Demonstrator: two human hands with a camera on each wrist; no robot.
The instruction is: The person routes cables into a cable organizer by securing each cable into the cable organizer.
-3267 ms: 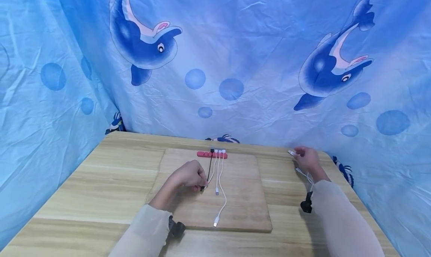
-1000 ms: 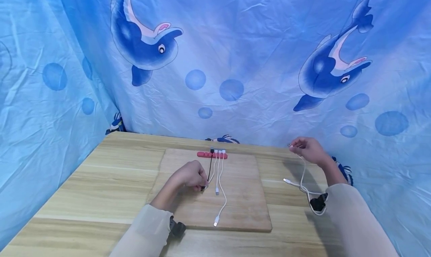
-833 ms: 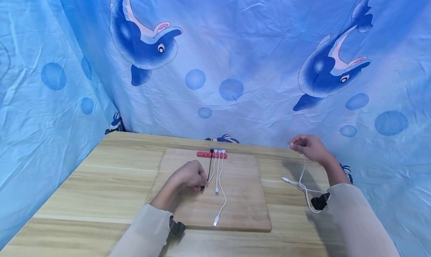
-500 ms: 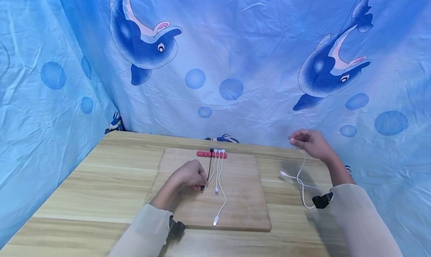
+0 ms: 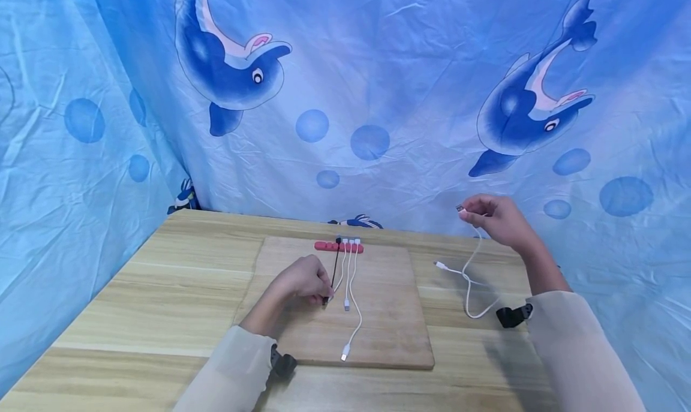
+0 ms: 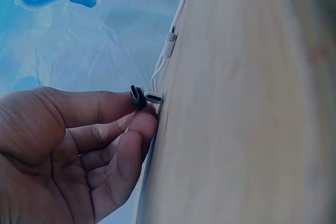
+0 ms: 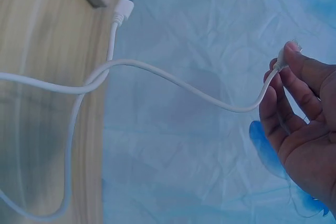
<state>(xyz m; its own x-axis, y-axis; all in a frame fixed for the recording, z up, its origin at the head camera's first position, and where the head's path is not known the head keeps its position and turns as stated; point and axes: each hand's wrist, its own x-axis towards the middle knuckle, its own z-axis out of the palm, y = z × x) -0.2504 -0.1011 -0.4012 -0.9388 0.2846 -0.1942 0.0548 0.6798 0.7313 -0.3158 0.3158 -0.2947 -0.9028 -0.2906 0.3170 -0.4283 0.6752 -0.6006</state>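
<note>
My left hand (image 5: 303, 278) pinches the end of a black cable (image 5: 336, 265) over the wooden board (image 5: 388, 316). In the left wrist view, the black USB-C plug (image 6: 137, 97) sits at the fingertips, with a white USB-C plug (image 6: 154, 97) right against it. Raised above the table's back right, my right hand (image 5: 498, 220) pinches one plug (image 5: 460, 208) of a white USB cable (image 5: 468, 283). That cable hangs in a loose loop, crossing over itself; its other plug (image 5: 441, 265) dangles to the left. A red cable holder (image 5: 326, 246) lies at the board's far edge, with one black and several white cables set in it.
Two white cable ends lie on the board, a shorter one (image 5: 347, 304) and a longer one (image 5: 345, 352) near the front edge. The wooden table (image 5: 135, 316) surrounds the board. A blue dolphin-print curtain (image 5: 432, 100) hangs behind it.
My right hand has picked the white cable up off the table's right side and lifted it, shifting a little left lately; its loose plug swings left. My left hand stays in place.
</note>
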